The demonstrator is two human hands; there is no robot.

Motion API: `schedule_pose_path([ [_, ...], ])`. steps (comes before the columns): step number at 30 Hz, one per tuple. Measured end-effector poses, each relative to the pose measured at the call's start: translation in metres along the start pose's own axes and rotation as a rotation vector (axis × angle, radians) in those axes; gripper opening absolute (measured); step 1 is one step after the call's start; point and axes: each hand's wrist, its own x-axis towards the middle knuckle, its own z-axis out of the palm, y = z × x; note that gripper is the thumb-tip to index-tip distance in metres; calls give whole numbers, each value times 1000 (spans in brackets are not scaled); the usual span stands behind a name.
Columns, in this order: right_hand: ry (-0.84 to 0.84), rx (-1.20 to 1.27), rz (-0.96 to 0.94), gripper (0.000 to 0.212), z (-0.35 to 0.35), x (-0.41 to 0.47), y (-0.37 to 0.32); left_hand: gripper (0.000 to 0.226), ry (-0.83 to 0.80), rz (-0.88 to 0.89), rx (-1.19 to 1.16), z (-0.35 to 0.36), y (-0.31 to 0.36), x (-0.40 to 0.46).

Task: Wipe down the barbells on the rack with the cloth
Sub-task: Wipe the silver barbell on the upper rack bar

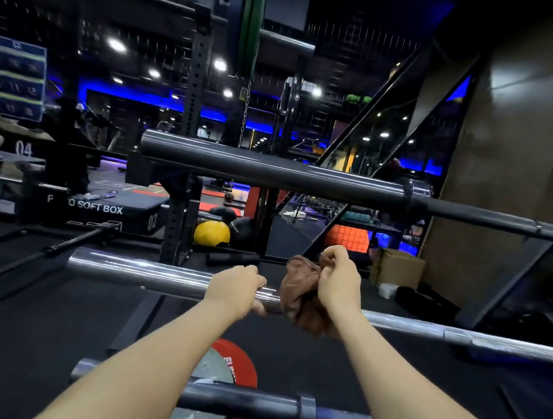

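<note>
1. Nearest us, lowest barbell [255, 401] runs across the bottom of the view, dark sleeve with a collar, our forearms crossing over it.
2. Red weight plate [236, 362] lies on the black floor just behind that bar.
3. Our left hand [235, 286] grips the chrome sleeve of the middle barbell [140, 270], fingers curled over the top.
4. Just right of it, brown cloth [298, 292] is bunched and draped over the same bar, touching it.
5. Our right hand [340, 279] pinches the cloth's upper folds, fingers curled into the fabric.
6. Top barbell [271, 169] sits higher and farther back, dark sleeve, untouched.
7. Behind, left to right: black soft box [105, 208], yellow ball [211, 232], cardboard box [397, 267].
</note>
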Motion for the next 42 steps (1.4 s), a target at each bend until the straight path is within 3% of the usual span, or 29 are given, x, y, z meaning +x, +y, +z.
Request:
schedule_pose_path([
  [3,91,0,21,41,-5,0,-7,42,-4,10,-8,-3,0,0],
  [5,116,36,64,36,-2,1,-1,42,-9,12,-12,0,-1,0],
  [9,-12,44,111,29,6,-1,19,47,10,1,-26,1,0,-1],
  [11,-96,-31,64,31,2,-9,22,50,1,-19,-26,-1,3,-4],
  [15,-146,-269,-176,61,-7,-10,21,53,-43,-40,-28,-5,3,0],
  [18,-203,-368,-362,49,0,-11,23,55,-38,-38,-4,-3,2,0],
  [21,-277,-402,-301,44,6,-14,28,54,-12,-10,31,-1,0,1],
  [25,-188,-549,-359,57,15,-18,40,52,2,40,37,-1,-4,3],
  [28,-236,-602,-260,50,19,5,32,50,23,87,72,1,-7,4],
  [32,-558,-582,-30,49,27,52,23,47,55,126,97,3,-11,4],
  [34,-622,-566,24,54,31,60,21,44,46,137,101,2,-11,4],
  [37,-556,-593,-10,45,31,52,25,42,3,158,137,-4,-9,6],
  [40,-367,-581,-208,42,24,22,37,41,-25,181,164,-7,-10,11],
  [42,-247,-577,-346,51,22,3,47,44,-25,193,159,-8,-12,13],
])
